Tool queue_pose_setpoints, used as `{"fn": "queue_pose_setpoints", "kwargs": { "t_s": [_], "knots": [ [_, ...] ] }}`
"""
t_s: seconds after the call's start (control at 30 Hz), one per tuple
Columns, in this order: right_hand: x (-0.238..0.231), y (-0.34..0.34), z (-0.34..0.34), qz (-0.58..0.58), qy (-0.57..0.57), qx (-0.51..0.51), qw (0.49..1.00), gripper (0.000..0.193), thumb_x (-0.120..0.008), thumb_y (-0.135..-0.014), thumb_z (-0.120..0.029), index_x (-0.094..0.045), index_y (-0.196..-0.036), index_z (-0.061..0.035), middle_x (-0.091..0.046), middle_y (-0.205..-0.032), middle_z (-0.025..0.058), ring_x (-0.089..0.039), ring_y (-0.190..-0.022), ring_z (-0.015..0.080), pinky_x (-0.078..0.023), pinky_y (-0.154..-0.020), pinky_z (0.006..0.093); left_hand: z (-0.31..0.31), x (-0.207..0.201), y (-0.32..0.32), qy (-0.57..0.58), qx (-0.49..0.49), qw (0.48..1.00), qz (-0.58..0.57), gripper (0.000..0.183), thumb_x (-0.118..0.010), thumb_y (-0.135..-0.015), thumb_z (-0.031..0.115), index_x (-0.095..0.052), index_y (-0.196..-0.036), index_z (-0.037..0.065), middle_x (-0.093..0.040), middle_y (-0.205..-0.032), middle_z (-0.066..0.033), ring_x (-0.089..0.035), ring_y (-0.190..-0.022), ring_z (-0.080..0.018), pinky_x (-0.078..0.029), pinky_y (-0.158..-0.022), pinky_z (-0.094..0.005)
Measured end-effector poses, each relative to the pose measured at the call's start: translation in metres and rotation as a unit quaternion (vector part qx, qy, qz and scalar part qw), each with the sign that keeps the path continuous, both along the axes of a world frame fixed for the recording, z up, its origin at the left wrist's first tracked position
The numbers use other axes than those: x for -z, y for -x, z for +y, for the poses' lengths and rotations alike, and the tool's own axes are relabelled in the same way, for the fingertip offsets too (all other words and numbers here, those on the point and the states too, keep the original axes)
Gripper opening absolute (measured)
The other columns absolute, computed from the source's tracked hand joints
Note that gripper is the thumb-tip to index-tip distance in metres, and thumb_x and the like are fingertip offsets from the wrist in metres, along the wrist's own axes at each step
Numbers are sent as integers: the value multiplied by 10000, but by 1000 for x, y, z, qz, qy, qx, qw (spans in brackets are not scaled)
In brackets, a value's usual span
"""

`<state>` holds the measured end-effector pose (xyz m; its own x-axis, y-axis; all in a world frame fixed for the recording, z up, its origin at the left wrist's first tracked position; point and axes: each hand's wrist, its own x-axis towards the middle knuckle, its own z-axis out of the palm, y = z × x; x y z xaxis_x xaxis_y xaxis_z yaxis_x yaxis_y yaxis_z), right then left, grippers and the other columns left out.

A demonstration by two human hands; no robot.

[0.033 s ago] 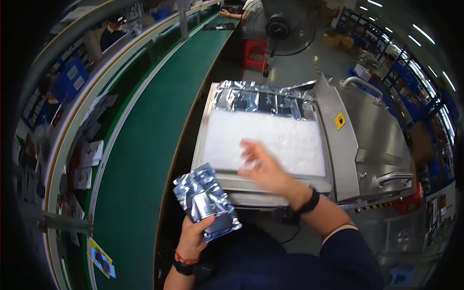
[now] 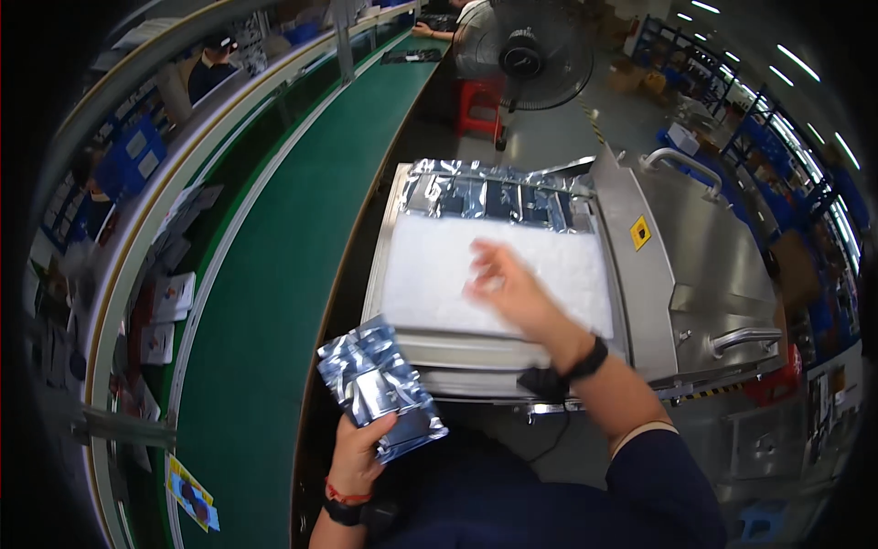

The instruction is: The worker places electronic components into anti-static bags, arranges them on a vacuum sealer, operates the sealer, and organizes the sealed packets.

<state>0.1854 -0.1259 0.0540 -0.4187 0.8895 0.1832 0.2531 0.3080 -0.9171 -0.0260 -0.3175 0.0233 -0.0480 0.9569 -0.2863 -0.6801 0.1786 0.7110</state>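
Note:
My left hand (image 2: 358, 457) grips a stack of shiny silver antistatic bags (image 2: 377, 389), thumb on top, near the belt's edge. A dark flat shape shows through the film of the top one. Over a white pad (image 2: 421, 293) hovers my right hand (image 2: 512, 288), blurred, its fingers bent and apart with nothing visible in them. The pad lies in the bed of a steel vacuum sealer (image 2: 439, 349). Along the bed's far edge sits a row of silver bags (image 2: 498, 194) with dark flat contents.
To the right, the sealer's steel lid (image 2: 709, 247) stands raised, with two handles. A green conveyor belt (image 2: 265, 320) runs along my left. Beyond the sealer are a fan (image 2: 523, 59) and a red stool (image 2: 480, 108). Another person's arm (image 2: 434, 33) rests by the belt's far end.
My right hand has shifted slightly to the right above the pad. The left hand and its bags have moved a little to the left.

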Motion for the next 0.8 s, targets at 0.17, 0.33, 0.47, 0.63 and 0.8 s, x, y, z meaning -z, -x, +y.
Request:
{"fn": "queue_pose_setpoints", "kwargs": {
  "t_s": [0.17, 0.33, 0.47, 0.63, 0.8],
  "knots": [
    [20, -95, 185, 287, 290, 230, 884, 499, -603, -826, -201, -427, -1222, 47, -528, -1117, 158, -538, -985, 223, -425, -861, 341, -4, -10, 28, -20, -124, 992, 28, 491, -585, -748, -27, -445, -1219, -26, -595, -1060, -142, -606, -964, -281, -489, -872, -412],
    [81, -170, 280, 324, 223, 331, 858, 362, -588, -807, -146, -473, -1088, 52, -465, -1073, 236, -492, -999, 319, -429, -865, 419, -19, -2, 66, -17, -212, 976, 43, 481, -588, -762, 0, -442, -1219, -30, -594, -1056, -159, -612, -941, -291, -508, -842, -413],
    [101, -168, 311, 165, 73, 252, 951, 304, -456, -854, -67, -443, -1095, 117, -510, -1088, 281, -524, -997, 355, -430, -898, 397, -61, 17, 104, 5, -316, 946, 76, 444, -561, -796, 10, -440, -1222, -27, -587, -1059, -158, -610, -938, -289, -514, -838, -416],
    [33, -125, 278, 350, 222, 298, 860, 217, -480, -834, -4, -489, -1025, 97, -549, -894, 203, -562, -824, 277, -431, -921, 422, -86, 35, 130, 18, -380, 920, 94, 439, -556, -802, 9, -439, -1223, -25, -585, -1065, -155, -605, -948, -285, -514, -838, -414],
    [-2, -122, 261, 398, 235, 285, 840, 138, -496, -825, 33, -477, -945, 98, -519, -788, 161, -575, -737, 250, -429, -963, 429, -75, 23, 123, -5, -366, 927, 85, 432, -558, -804, 4, -447, -1221, -17, -583, -1082, -143, -597, -968, -276, -499, -863, -415]
  ]
}}
